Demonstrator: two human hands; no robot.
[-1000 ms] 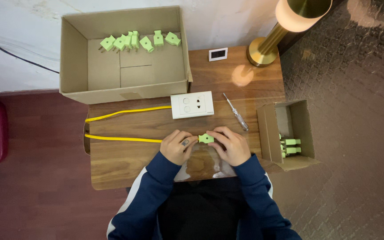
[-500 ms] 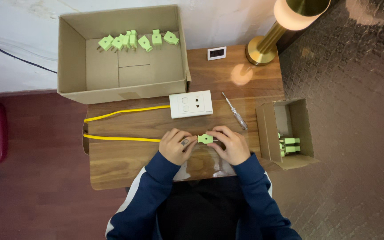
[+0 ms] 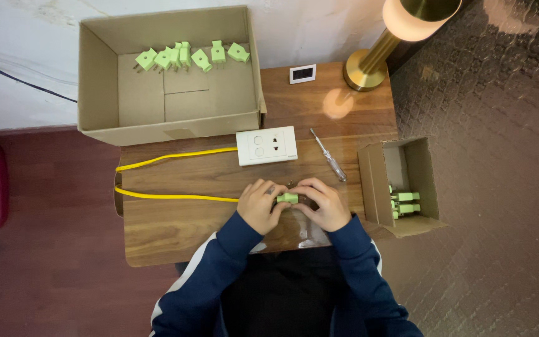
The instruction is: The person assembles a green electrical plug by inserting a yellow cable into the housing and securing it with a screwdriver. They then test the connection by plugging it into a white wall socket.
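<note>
My left hand (image 3: 258,203) and my right hand (image 3: 323,201) meet over the near part of the wooden table (image 3: 176,224). Between them they pinch a small light-green plug (image 3: 287,198). A yellow cable (image 3: 169,196) runs from the left table edge into my left hand; its far loop goes to a white socket block (image 3: 266,145). Both hands have fingers curled on the plug. A clear plastic bag (image 3: 310,235) lies under my right wrist.
A large open cardboard box (image 3: 98,93) at the back left holds several green plugs (image 3: 188,57). A small cardboard box (image 3: 375,181) at the right holds a few more. A screwdriver (image 3: 328,155), a small white device (image 3: 302,73) and a brass lamp (image 3: 369,65) stand behind.
My hands stay closed on the green plug at the same spot; only slight finger shifts show. The view has drifted a little.
</note>
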